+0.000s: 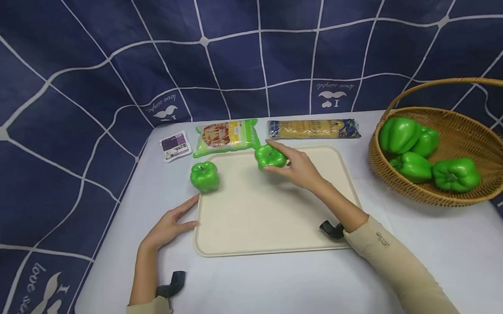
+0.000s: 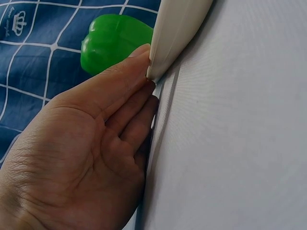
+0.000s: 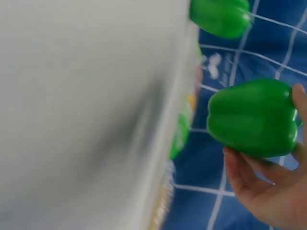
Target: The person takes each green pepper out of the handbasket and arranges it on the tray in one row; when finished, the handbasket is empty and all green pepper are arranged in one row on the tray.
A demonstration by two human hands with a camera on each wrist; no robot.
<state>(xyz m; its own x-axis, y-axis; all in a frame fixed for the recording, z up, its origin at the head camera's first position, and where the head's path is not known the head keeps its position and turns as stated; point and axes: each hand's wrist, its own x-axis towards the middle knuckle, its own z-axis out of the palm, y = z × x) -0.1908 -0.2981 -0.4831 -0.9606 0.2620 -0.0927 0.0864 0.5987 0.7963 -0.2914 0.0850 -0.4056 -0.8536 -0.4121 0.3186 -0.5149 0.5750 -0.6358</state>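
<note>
My right hand (image 1: 298, 168) grips a green bell pepper (image 1: 270, 157) between thumb and fingers over the far part of a cream tray (image 1: 253, 221). In the right wrist view this held pepper (image 3: 254, 117) is seen from its side, a gap between it and the tray. Another green bell pepper (image 1: 204, 176) stands at the tray's far left corner. My left hand (image 1: 168, 228) rests at the tray's left edge, thumb and fingers spread and fairly straight. The left wrist view shows its fingertips right at the tray rim (image 2: 175, 38), with the corner pepper (image 2: 115, 43) beyond.
A wicker basket (image 1: 498, 143) with several green peppers (image 1: 456, 174) stands at the right. Behind the tray lie a green-edged food packet (image 1: 226, 137) and a long pasta packet (image 1: 314, 129). A small purple-and-white packet (image 1: 175, 146) lies back left. A blue checked cloth (image 1: 231, 60) hangs behind.
</note>
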